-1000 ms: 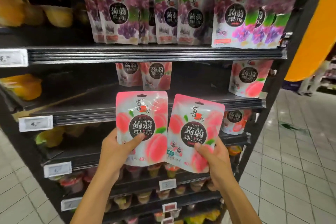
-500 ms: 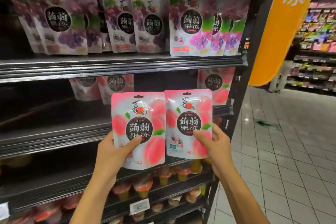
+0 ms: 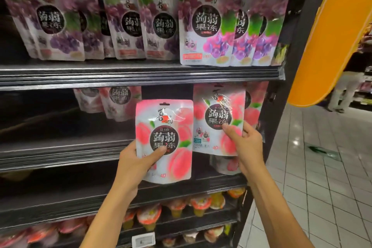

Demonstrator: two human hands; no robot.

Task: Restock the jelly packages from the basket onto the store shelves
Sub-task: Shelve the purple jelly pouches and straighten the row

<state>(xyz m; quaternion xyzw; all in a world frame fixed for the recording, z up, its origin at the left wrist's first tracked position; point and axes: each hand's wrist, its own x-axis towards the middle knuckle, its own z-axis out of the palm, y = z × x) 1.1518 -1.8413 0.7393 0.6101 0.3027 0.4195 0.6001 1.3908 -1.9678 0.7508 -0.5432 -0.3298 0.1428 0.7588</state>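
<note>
My left hand (image 3: 136, 164) grips a pink peach jelly pouch (image 3: 164, 141) by its lower left corner, thumb on the front, and holds it upright in front of the middle shelf (image 3: 60, 147). Higher and further right, my right hand (image 3: 244, 145) pinches a second peach pouch (image 3: 218, 119) at its lower right, in front of another peach pouch (image 3: 254, 104) standing at the shelf's right end. Two more peach pouches (image 3: 118, 102) stand deeper on that shelf. The basket is out of view.
Purple grape jelly pouches (image 3: 203, 24) line the upper shelf (image 3: 141, 75). Jelly cups (image 3: 177, 207) fill the lower shelves. A further peach pouch (image 3: 225, 164) stands one shelf below. An orange sign (image 3: 330, 36) hangs right of the rack, over a white tiled aisle (image 3: 322, 177) where a person (image 3: 346, 86) stands.
Both hands have risen with their pouches. The right pouch has moved up and right toward the shelf's right end, and now sits higher than the left one. The view has shifted closer.
</note>
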